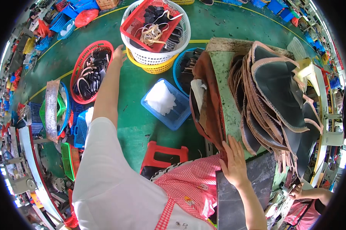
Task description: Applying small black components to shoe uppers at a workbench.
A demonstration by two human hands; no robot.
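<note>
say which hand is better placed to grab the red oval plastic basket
Likely the left hand, outstretched beside the red basket; the right hand is farther off, by the black rectangular marbled slab.

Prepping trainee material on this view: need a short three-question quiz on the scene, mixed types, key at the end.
1. Which of the wearer's hands is nearer the stacked black panels with pinkish-brown edging?
2. What stands directly under the white round basket?
3. True or false: the blue rectangular basket in the middle of the picture is filled with black pieces.

Key:
1. Right hand.
2. A yellow basket.
3. False: the blue rectangular basket holds white material.
</note>
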